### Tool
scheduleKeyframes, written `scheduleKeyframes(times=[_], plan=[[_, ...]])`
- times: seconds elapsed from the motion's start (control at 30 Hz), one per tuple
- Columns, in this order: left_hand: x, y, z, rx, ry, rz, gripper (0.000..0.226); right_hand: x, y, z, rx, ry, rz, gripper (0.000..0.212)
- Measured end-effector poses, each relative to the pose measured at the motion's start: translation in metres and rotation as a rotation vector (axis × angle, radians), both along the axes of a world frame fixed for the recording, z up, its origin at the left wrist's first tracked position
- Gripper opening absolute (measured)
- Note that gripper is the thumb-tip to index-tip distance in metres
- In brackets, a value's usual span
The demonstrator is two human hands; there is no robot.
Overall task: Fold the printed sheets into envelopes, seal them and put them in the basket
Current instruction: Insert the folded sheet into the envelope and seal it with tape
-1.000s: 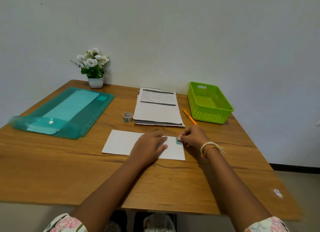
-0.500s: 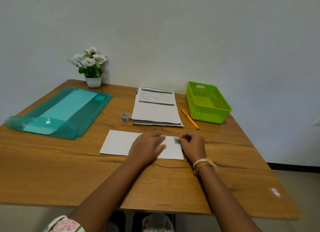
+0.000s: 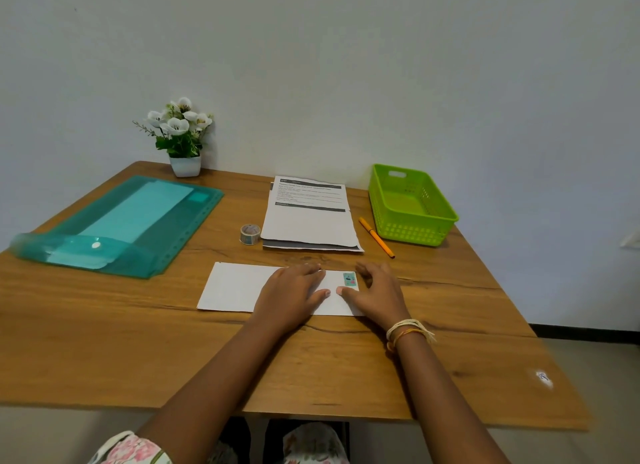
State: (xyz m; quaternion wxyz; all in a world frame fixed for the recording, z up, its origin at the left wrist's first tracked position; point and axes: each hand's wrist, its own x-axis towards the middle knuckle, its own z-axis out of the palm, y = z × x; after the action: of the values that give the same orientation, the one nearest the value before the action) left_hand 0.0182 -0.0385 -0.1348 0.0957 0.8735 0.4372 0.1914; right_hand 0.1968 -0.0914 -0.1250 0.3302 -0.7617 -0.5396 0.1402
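Envelope [image 3: 239, 287] lies flat on the surface [image 3: 104, 342], sealing step. Left hand [image 3: 291, 294] rests on it, fingers [image 3: 311, 268] straight, grasping nothing. Right hand [image 3: 375, 292] is loosely curled, released, sticker [image 3: 349, 278] between its thumb and fingers. Next, probably: grip the envelope, carry it to the basket [image 3: 415, 233] beyond the right fingers.

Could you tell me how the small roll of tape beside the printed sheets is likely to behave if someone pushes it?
The tape roll lies flat on its side on the table, so it would probably slide rather than roll. It looks small and hollow, so likely light. Stood on edge, it could well roll away.
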Motion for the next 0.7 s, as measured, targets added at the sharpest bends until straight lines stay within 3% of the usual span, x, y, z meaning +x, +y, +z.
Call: scheduleKeyframes(times=[0.1,0.17,0.3,0.4,0.5,0.7], plan=[[0.000,-0.002,0.001,0.013,0.016,-0.012,0.054,-0.004,-0.005,-0.004,0.164,0.028,-0.045,0.033],[0.000,-0.002,0.000,0.015,0.013,-0.010,0.054,-0.005,-0.004,-0.005,0.154,-0.030,-0.060,0.023],[0.000,-0.002,0.001,0.004,0.019,0.007,0.055,-0.008,-0.001,-0.006,0.020,-0.265,-0.020,0.045],[0.001,-0.003,0.001,0.006,0.027,0.014,0.056,-0.011,-0.006,-0.008,0.031,-0.331,-0.007,0.056],[0.000,-0.004,0.001,0.013,0.032,0.019,0.056,-0.010,-0.010,-0.007,0.135,-0.252,-0.025,0.049],[0.001,-0.004,0.000,0.029,0.033,0.025,0.057,-0.018,-0.012,-0.009,0.047,-0.407,-0.043,0.047]])
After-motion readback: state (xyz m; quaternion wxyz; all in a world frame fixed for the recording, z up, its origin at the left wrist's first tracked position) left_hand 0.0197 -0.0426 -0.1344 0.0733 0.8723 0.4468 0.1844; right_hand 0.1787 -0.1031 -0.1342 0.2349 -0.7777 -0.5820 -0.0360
